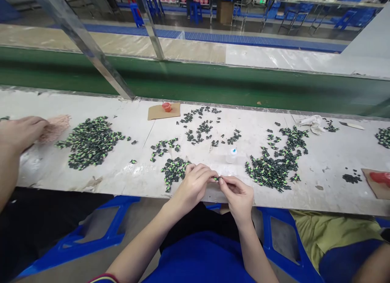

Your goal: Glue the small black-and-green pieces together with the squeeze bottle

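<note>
Between my two hands, just over the table's front edge, is a small black-and-green part [216, 178]. My left hand [196, 180] pinches its left end, and the fingertips of my right hand [237, 192] close on its right end. Its exact kind is too small to make out. A pile of similar black-and-green parts [174, 170] lies beside my left hand. To the right of my right hand spreads a larger pile of such parts [271, 169]. Small dark pieces [202, 128] are scattered farther back, beyond my hands.
A small white bottle with a blue tip [232, 155] stands behind my hands. A red cup [166, 107] sits on cardboard [154, 112]. At left, a co-worker's hand [26, 130] is by pinkish pieces [56, 127]. A metal post [103, 69] rises at the back; a green conveyor [195, 83] runs behind.
</note>
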Demonstrator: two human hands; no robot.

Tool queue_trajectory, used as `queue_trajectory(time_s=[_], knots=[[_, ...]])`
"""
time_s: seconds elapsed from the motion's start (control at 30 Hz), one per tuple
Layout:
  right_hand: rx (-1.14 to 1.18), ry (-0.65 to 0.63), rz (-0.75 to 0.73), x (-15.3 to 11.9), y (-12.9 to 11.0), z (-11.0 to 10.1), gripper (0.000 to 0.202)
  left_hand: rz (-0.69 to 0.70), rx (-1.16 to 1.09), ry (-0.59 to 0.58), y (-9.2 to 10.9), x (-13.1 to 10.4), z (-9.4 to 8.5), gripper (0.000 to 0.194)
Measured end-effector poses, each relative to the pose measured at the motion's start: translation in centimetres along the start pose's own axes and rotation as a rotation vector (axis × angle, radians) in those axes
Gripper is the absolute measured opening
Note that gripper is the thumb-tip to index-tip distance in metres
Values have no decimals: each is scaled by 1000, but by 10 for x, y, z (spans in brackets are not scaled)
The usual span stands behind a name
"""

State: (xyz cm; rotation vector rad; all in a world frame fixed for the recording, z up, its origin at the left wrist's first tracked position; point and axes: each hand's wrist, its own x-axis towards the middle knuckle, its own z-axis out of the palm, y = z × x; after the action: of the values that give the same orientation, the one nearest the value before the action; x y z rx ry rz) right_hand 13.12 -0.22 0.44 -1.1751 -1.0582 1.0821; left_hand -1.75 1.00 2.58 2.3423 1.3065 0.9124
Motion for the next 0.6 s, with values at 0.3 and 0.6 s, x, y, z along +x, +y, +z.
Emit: queue_trajectory(time_s=[0.3,0.6], knots=[[15,83,-158,-6,-6,-10,24,117,25,50,25,6,-9,24],[37,165,-245,-5,-8,-8,20,-14,-111,155,50,9,-6,17]])
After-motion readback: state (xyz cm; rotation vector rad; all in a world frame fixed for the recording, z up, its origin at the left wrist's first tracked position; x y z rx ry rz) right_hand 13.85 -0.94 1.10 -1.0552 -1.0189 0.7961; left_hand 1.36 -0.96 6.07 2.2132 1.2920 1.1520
